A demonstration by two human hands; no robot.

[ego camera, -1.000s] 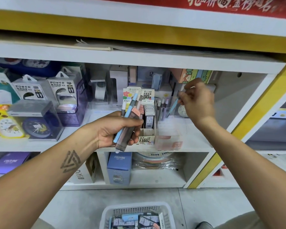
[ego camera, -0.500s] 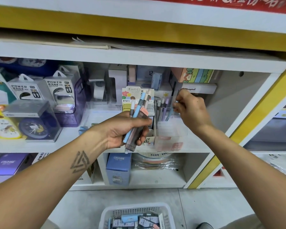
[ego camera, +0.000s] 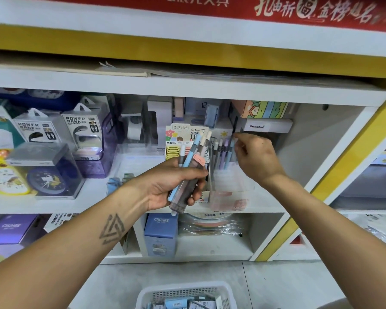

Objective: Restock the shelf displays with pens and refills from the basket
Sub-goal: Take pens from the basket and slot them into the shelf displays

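Head view, looking down past both forearms at a shop shelf (ego camera: pixel 210 85). Left hand (ego camera: pixel 172 186) clenched round a bundle of pens (ego camera: pixel 187 172), tips fanned upward and caps clear of the palm, probably so single pens can be drawn off by the other hand. Right hand (ego camera: pixel 256 157) up beside the clear pen holder (ego camera: pixel 230 181), fingertips pinched together just above the pens standing in the holder (ego camera: pixel 223 152); whether a pen sits in that pinch, cannot tell, since the fingers hide it. Holder just right of the left hand's bundle and directly under the right hand, on the same shelf board. Refill display box (ego camera: pixel 187 134) behind the left hand's pens, partly covered by them. Basket (ego camera: pixel 185 293) on the floor below and between the forearms, packs inside, so more stock likely waiting. Judged step: feeding pens upright into the holder one at a time. Power bank boxes (ego camera: pixel 58 128) and clocks well left of the left hand.
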